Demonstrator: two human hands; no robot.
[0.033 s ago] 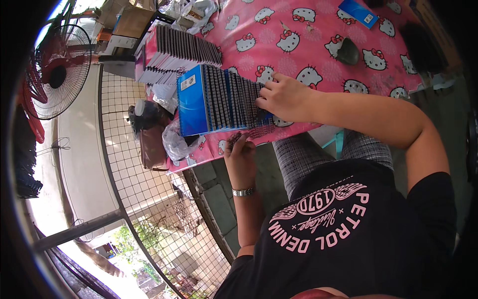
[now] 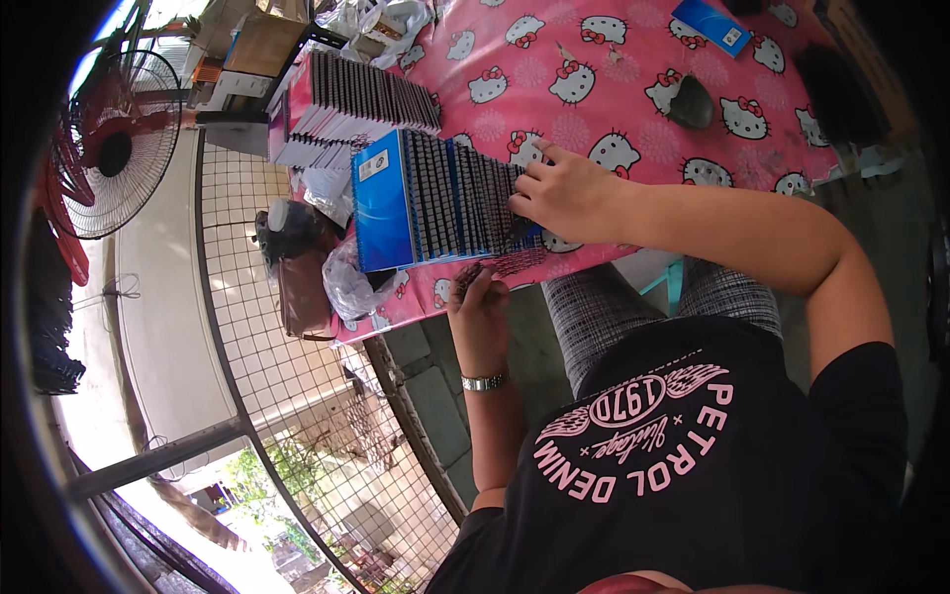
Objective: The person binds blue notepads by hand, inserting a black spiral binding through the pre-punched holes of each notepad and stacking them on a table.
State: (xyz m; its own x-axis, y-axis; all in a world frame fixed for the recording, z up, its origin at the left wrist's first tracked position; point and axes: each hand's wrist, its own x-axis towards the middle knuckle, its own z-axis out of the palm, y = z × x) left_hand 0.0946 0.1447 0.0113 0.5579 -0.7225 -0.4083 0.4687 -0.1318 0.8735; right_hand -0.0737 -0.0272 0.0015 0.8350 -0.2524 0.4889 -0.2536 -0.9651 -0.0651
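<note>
A row of spiral-bound notebooks (image 2: 435, 193) with blue covers stands on the table's near left part, dark spiral bindings facing up. My right hand (image 2: 574, 193) rests at the right end of this row, its fingers bent over the last bindings; whether it grips one is hidden. Below the row, at the table's front edge, my left hand (image 2: 482, 305) is closed on a small bunch of dark wire spirals (image 2: 468, 280). More dark spirals (image 2: 517, 262) lie between the left hand and the notebooks.
Behind the row is another stack of spiral notebooks (image 2: 366, 94). Clear plastic (image 2: 351, 282) and a brown bag (image 2: 302, 297) are at the left. A single blue notebook (image 2: 712, 25) and a dark rounded object (image 2: 691, 104) lie on the pink tablecloth (image 2: 534, 94). A fan (image 2: 114, 148) stands far left.
</note>
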